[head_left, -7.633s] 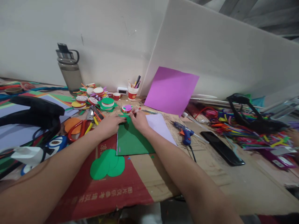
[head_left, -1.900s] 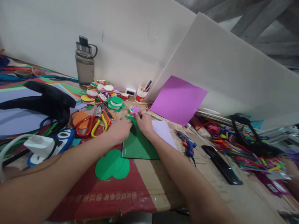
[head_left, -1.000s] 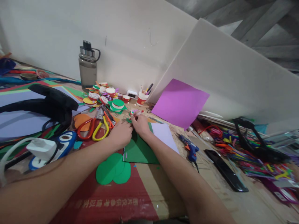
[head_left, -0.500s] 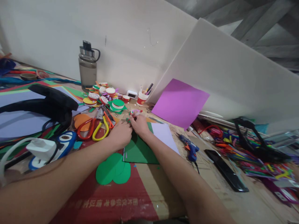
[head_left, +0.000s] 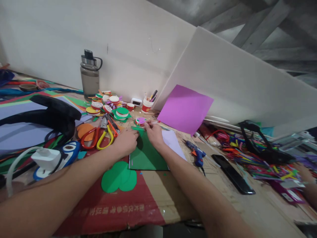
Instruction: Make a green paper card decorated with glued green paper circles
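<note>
Cardboard (head_left: pixel 109 206) lies on the table (head_left: pixel 264 211), bearing a green sheet (head_left: pixel 148 155). At the sheet's far left corner rests the left hand (head_left: pixel 126 140), its grip impossible to tell; just right, the right hand (head_left: pixel 154 135) pinches a pen (head_left: pixel 156 122).

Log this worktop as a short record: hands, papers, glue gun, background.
Left hand: at the left edge of a dark green rectangular paper sheet; grip unclear
Right hand: over that sheet, holding a slim pale stick with a red end
Other paper: pale lilac sheet right of the green one; overlapping bright green circles on red cardboard
Glue gun: blue plastic, left of a black phone
Background: purple paper sheet against a white board
</note>
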Demonstrator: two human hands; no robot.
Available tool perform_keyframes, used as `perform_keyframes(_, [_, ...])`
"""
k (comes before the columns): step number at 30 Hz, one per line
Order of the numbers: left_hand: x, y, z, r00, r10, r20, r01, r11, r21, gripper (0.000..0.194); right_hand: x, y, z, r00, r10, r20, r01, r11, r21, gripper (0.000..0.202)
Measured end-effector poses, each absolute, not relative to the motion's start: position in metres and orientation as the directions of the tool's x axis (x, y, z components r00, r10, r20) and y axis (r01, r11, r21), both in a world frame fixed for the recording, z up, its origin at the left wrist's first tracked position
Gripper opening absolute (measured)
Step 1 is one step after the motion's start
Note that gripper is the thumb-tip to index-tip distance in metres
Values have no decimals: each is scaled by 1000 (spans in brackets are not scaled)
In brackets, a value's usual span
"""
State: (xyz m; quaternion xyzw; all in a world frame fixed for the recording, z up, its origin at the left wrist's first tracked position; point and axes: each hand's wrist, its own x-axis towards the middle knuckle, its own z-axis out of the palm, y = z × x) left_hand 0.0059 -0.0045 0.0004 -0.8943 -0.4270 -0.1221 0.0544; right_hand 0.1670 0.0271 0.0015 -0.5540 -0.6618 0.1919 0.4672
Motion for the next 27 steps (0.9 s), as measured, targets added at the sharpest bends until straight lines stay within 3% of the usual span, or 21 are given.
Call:
perform_keyframes(6, [3,-2,4,602,753,266,770,-635,57,40,177,12,-9,105,918,382,430,304,-850,15])
perform_keyframes(19, [1,5,9,643,727,242,740,-671,49,46,177,8,-11,61,901,430,549,330,-768,21])
perform_keyframes(27, [2,2,7,636,735,234,755,-656,11,45,178,16,-9,85,907,412,506,316,-802,19])
